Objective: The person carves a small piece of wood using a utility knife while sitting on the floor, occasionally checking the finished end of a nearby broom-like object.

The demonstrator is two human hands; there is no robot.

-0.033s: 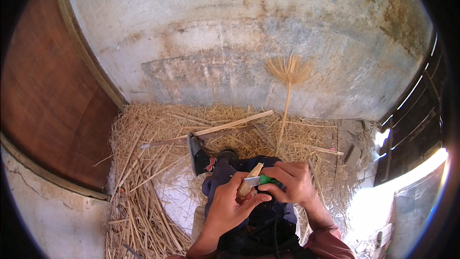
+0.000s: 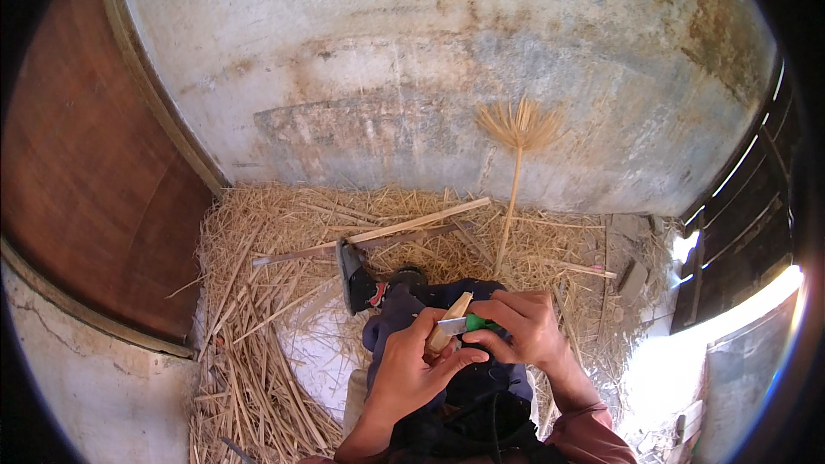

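Your left hand (image 2: 411, 367) is curled around a short pale wooden stick (image 2: 450, 321), fingers wrapped tight on its lower end so the upper end pokes up and away from you, tilted toward the right. Your right hand (image 2: 522, 326) is pinched shut on a small knife with a green handle (image 2: 478, 323), the green part showing between your thumb and fingers. The flat pale blade (image 2: 452, 325) lies across the stick, touching it just above your left thumb. Both hands meet right over your lap, knuckles nearly touching, above the dark blue cloth (image 2: 404, 314) covering your knees.

Just beyond your knees, on the floor, a hatchet (image 2: 351, 275) lies on its side with its dark head pointing away from you. A long split strip of wood (image 2: 417, 223) lies slantwise across the straw (image 2: 249, 292) behind it, well apart from your hands. The straw is heaped all over the floor in front of you and down along your left side. A single stalk with a frayed, fanned-out top (image 2: 518, 133) leans upright against the stained plaster wall (image 2: 430, 60) ahead. A reddish-brown wooden door (image 2: 77, 180) fills your left. On your right, a dark slatted opening (image 2: 739, 206) lets in bright daylight, and a small flat stone (image 2: 634, 279) sits near it among the straw.
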